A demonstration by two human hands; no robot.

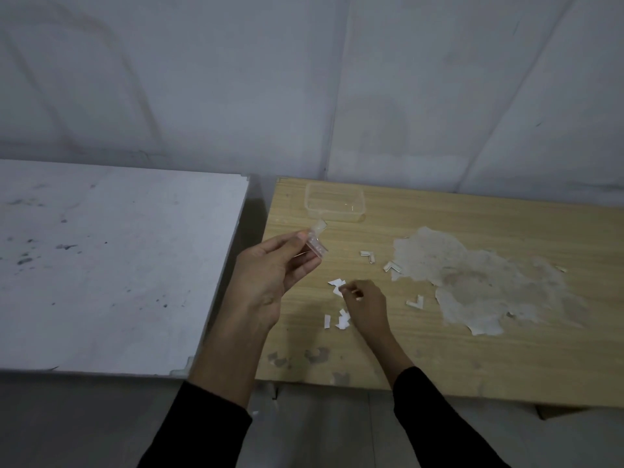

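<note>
I wear a black long-sleeved top. My left sleeve (202, 430) is plain matte cloth, wide and a little loose. Its cuff ends well up the forearm, so the wrist and much of the forearm are bare. My right sleeve (439, 420) is the same black cloth, with a plain cuff that ends at about the same height. My left hand (270, 275) and right hand (366, 305) are bare, fingers uncovered.

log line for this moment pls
left hand: holds clear bracket | right hand: touches paper scraps | tub: behind both hands
</note>
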